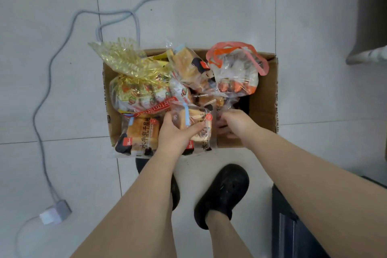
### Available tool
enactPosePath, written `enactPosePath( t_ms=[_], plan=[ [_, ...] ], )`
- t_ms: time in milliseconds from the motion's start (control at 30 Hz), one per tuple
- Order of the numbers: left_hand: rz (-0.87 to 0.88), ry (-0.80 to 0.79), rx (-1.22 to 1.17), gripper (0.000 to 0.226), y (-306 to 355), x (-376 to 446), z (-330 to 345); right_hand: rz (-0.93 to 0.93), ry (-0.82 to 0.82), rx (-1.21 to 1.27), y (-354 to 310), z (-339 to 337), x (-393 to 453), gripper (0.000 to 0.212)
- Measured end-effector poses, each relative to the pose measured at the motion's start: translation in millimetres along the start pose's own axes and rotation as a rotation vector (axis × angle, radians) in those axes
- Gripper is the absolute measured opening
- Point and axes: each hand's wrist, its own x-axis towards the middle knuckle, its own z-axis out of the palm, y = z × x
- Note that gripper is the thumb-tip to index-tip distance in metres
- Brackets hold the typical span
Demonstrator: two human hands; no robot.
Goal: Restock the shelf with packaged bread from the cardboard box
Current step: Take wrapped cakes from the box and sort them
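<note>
Picking step. Cardboard box [262, 98] on floor, crammed with bagged bread. Left hand [178, 132] grips a toast loaf pack [196, 125] at the box's near edge. Right hand [234, 123] reaches into the near-right corner; grip unclear. Next, probably: lift the pack clear without snagging neighbouring bags.

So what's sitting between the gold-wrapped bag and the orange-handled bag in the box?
In the head view, a clear packet of bread loaf stands tilted between the gold-wrapped bag and the orange-handled bag.
</note>
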Motion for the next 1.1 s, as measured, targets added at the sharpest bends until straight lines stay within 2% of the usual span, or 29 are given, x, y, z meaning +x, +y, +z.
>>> enactPosePath(
  t_ms=[100, 200, 300, 367, 400, 467, 533, 633, 800, 867, 1000, 1100],
  plan=[
    [0.0, 0.012, 0.007, 0.081, 0.0, -0.8, 4.1, 0.018, 0.131, 0.321, 1.6, -2.5, 24.0, 0.048],
    [0.001, 0.04, 0.008, 0.078, -3.5, -0.1, 5.0, 0.046, 0.048, 0.515, -9.7, 9.2, 34.1, 0.039],
    [0.006, 0.062, 0.007, 0.078, -4.8, 1.6, 4.7, 0.043, 0.072, 0.54, -13.8, 19.6, 40.5, 0.029],
    [0.011, 0.074, 0.006, 0.08, -5.7, 2.5, 6.5, -0.001, 0.164, 0.572, -9.0, 22.0, 39.8, 0.01],
    [0.013, 0.083, 0.003, 0.081, -5.1, 1.8, 7.7, -0.041, 0.226, 0.557, -5.0, 21.4, 39.7, 0.008],
    [0.017, 0.096, -0.007, 0.08, -2.8, -0.3, 8.8, -0.149, 0.342, 0.453, 4.5, 18.7, 35.2, 0.012],
    [0.008, 0.096, -0.039, 0.074, 0.2, -5.1, 7.7, -0.228, 0.379, 0.43, 13.1, 12.0, 18.9, 0.019],
    [-0.036, 0.115, -0.115, 0.068, 8.8, -21.7, 1.9, -0.274, 0.344, 0.498, 28.2, -9.2, -14.0, 0.015],
    [-0.02, 0.15, -0.14, 0.076, 49.0, -79.0, -14.5, -0.292, 0.26, 0.649, 49.0, -51.9, -97.3, 0.01],
    [0.005, 0.125, -0.114, 0.083, 71.8, -108.5, -20.4, -0.336, 0.227, 0.691, 47.6, -66.3, -139.2, 0.015],
    [0.1, 0.058, -0.067, 0.086, 128.3, -179.8, -29.1, -0.544, 0.145, 0.751, 27.4, -91.7, -228.9, 0.02],
    [0.212, 0.052, -0.083, 0.074, 172.8, -241.6, -36.6, -0.736, 0.064, 0.713, 2.3, -110.8, -301.7, 0.021]
  ],
)
